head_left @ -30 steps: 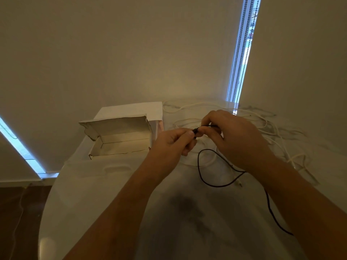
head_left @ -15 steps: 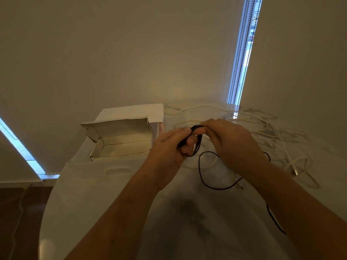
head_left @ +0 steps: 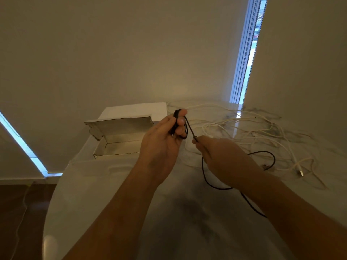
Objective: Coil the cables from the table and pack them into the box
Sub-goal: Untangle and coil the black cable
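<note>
The left hand [head_left: 161, 143] is raised above the table [head_left: 112, 184], its fingers curled round a few small loops of the black cable [head_left: 204, 173], with the fingertips closed over the bundle. The right hand [head_left: 223, 158] is just beside it, thumb and forefinger pinched on the same cable a little way down from the loops. From there the cable hangs to the tabletop, curves along under the right forearm, and ends in a metal plug [head_left: 264, 167] to the right. The cardboard box [head_left: 120, 141] stands open near the table's far left edge, lid flap up. A tangle of white cables [head_left: 244, 126] sprawls over the far right part of the table.
</note>
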{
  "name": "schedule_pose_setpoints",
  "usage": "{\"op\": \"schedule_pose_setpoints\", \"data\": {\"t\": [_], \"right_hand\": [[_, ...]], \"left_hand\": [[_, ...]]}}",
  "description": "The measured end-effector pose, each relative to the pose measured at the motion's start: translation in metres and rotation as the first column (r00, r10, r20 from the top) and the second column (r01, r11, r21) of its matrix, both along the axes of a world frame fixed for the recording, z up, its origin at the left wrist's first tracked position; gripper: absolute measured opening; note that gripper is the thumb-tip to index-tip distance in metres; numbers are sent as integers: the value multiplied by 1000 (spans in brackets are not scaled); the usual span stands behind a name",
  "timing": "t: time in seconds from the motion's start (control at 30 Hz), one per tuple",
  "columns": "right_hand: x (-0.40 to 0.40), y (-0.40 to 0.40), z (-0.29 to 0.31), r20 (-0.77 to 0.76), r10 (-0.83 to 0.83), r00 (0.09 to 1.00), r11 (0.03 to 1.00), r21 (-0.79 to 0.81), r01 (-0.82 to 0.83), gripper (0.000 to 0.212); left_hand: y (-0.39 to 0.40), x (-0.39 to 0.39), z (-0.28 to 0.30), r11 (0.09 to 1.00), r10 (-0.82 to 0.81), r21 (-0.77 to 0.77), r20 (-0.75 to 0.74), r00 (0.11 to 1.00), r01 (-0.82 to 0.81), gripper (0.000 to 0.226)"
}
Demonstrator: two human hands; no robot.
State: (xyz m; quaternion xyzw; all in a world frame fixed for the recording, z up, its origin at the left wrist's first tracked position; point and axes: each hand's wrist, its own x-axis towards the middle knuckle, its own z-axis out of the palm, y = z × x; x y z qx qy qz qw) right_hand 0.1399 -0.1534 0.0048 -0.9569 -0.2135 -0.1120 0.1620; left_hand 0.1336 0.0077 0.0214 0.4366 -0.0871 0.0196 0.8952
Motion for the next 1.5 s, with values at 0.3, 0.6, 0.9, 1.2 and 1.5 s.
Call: {"op": "schedule_pose_setpoints", "data": {"t": [0.3,0.6,0.9,1.2,1.5], "right_hand": [[-18,8,4,81,-13,997,999,-31,16,36],[-26,7,7,-109,80,991,997,12,-79,39],[-25,1,23,109,233,966,971,-73,-226,21],[-10,-24,31,425,50,904,999,-14,-49,21],[11,-36,18,415,-184,891,968,233,91,28]], "left_hand": [[3,6,-6,994,106,18,-7,994,-105,32],[0,8,-7,976,179,120,13,984,-179,30],[-5,10,-22,589,208,721,303,930,-367,25],[-10,0,-17,532,105,796,276,955,-288,36],[-12,-2,-13,753,22,645,169,985,-128,31]]}}
